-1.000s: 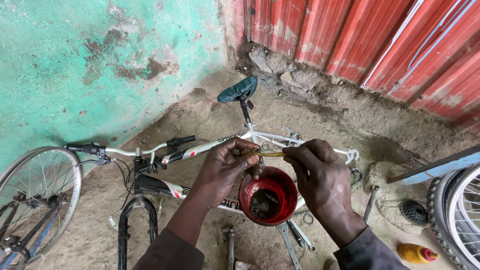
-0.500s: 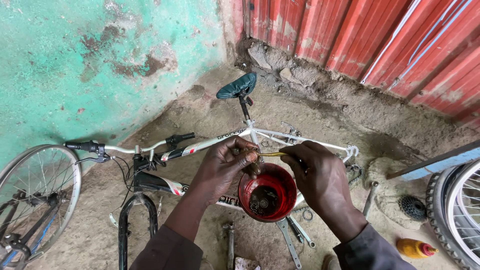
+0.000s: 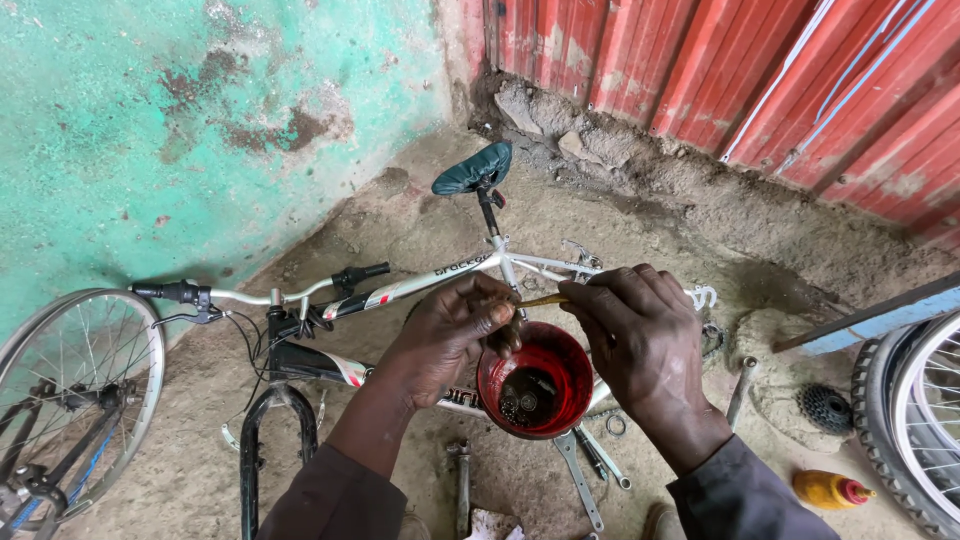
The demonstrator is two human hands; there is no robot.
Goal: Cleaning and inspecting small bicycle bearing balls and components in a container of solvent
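Two hands: both over one red cup (image 3: 535,385), near the middle.
Left hand (image 3: 455,325): fingers curled, they grip the cup's left rim.
Right hand (image 3: 640,335): fingers pressed together, pinching one thin stick (image 3: 543,300).
Stick: long axis left to right, its free end points to the left hand, just above the cup.
Cup: dark small parts lie inside.
Behind: one bike frame (image 3: 420,280) on the ground, one saddle (image 3: 472,168) far.

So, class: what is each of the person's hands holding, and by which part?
The left hand grips the red bowl by its near-left rim. The right hand pinches a thin brownish stick at its right end, over the bowl.
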